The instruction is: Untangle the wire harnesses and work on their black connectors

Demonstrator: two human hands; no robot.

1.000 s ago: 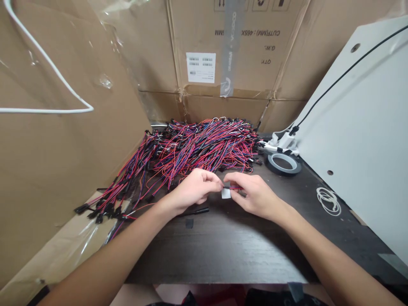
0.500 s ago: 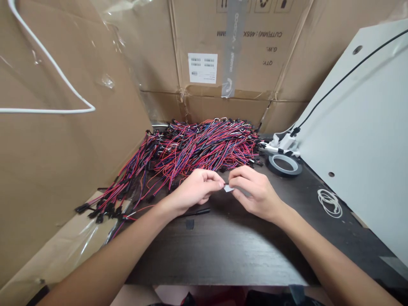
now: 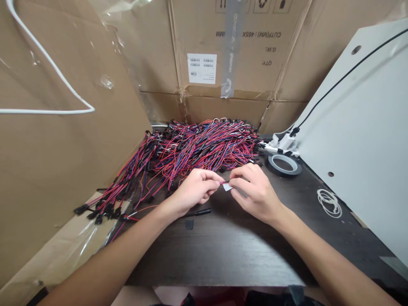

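Observation:
My left hand [image 3: 198,190] is closed in a pinch on a thin red and dark wire [image 3: 224,182], just in front of the wire pile. Facing it, my right hand [image 3: 253,190] has its fingers closed around the other part of that wire. A small white tab [image 3: 227,187] sticks out at the right fingertips; whether it is a label or tape I cannot tell. Below my left wrist lies a black cylindrical plug [image 3: 202,211] on a lead. Close to it a small black square [image 3: 189,224] sits on the dark table [image 3: 223,255].
Behind the hands spreads a large pile of red and blue wires [image 3: 210,146] with black connectors. A roll of tape [image 3: 284,165], a white power strip [image 3: 283,146] and a coiled white cord [image 3: 330,203] lie to the right. Cardboard [image 3: 159,51] and a white panel [image 3: 360,127] enclose the table.
My left fingertips have drawn slightly left from the right ones, and more of the reddish wire shows between them. My right hand stays nearly in place, with the white tab still beside it.

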